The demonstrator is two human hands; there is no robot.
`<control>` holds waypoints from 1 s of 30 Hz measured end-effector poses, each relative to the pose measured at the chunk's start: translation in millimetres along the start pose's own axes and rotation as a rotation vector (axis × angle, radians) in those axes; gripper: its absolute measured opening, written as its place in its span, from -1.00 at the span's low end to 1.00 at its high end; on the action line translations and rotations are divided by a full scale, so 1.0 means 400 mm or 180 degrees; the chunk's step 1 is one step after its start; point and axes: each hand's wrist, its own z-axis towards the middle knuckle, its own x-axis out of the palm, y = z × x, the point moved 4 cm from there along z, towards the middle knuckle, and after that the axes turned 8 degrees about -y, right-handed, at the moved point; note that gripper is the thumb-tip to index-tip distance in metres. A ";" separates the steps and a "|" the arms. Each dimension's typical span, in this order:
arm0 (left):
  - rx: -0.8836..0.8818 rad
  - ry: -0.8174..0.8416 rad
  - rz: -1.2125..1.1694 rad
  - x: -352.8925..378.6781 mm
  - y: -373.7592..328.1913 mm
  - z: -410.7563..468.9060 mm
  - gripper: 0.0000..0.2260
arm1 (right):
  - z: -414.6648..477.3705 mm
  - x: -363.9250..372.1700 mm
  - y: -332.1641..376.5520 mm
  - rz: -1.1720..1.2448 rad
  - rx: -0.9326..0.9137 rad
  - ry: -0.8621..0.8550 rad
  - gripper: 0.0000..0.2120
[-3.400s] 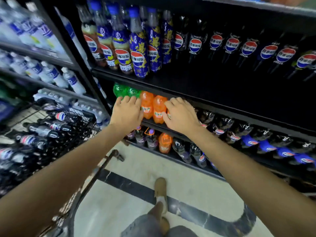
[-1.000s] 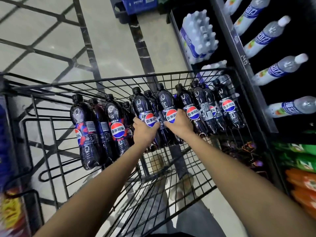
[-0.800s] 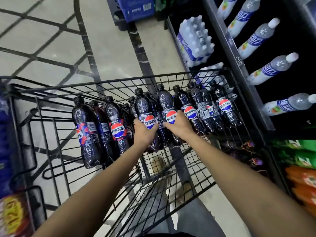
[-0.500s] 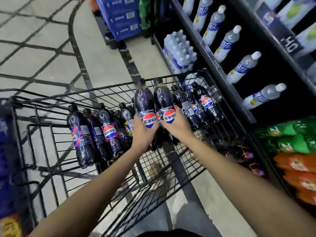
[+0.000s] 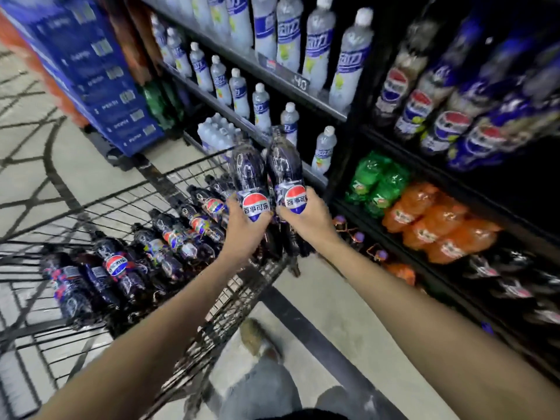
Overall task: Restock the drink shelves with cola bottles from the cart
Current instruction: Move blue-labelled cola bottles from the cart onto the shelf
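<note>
My left hand (image 5: 242, 230) grips a dark cola bottle (image 5: 247, 174) with a red, white and blue label, held upright above the cart's right end. My right hand (image 5: 306, 219) grips a second cola bottle (image 5: 285, 168) right beside it, the two bottles nearly touching. Below them the black wire cart (image 5: 181, 189) holds several more cola bottles (image 5: 115, 268) lying in a row. The drink shelves (image 5: 448, 183) stand to the right, with cola bottles (image 5: 451, 128) on the upper level.
Green bottles (image 5: 375, 180) and orange bottles (image 5: 433, 222) fill a lower shelf, dark bottles below them. White-capped clear bottles (image 5: 260, 107) line the shelves behind the cart. Blue crates (image 5: 97, 77) are stacked on the tiled floor at the back left. My shoe (image 5: 257, 341) is beside the cart.
Both hands have lifted their cola bottles up out of the cart and swung them right, toward the shelves. My view has turned from the cart to the shelves.
</note>
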 end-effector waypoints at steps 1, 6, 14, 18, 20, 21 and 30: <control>0.0040 0.0049 -0.0009 0.033 -0.024 -0.033 -0.40 | -0.021 -0.052 -0.013 0.0028 0.0029 -0.0097 -0.68; 0.0055 0.0486 -0.0207 0.200 -0.107 -0.211 -0.42 | -0.147 -0.301 -0.091 0.0231 0.0141 -0.0559 -0.57; 0.0322 0.1395 -0.0373 0.471 -0.206 -0.457 -0.65 | -0.329 -0.650 -0.228 0.0371 0.0213 -0.1197 -0.84; 0.0242 0.1750 -0.0319 0.590 -0.244 -0.540 -0.66 | -0.375 -0.775 -0.301 0.0380 0.0522 -0.1498 -0.65; 0.0240 0.1926 -0.0241 0.647 -0.262 -0.565 -0.67 | -0.387 -0.829 -0.332 0.0381 0.0625 -0.1627 -0.59; 0.0222 0.2018 -0.0201 0.677 -0.269 -0.572 -0.65 | -0.389 -0.854 -0.347 0.0383 0.0677 -0.1676 -0.59; 0.0441 0.2605 0.0115 0.906 -0.350 -0.574 -0.83 | -0.340 -1.041 -0.432 0.0334 0.0887 -0.2218 -0.72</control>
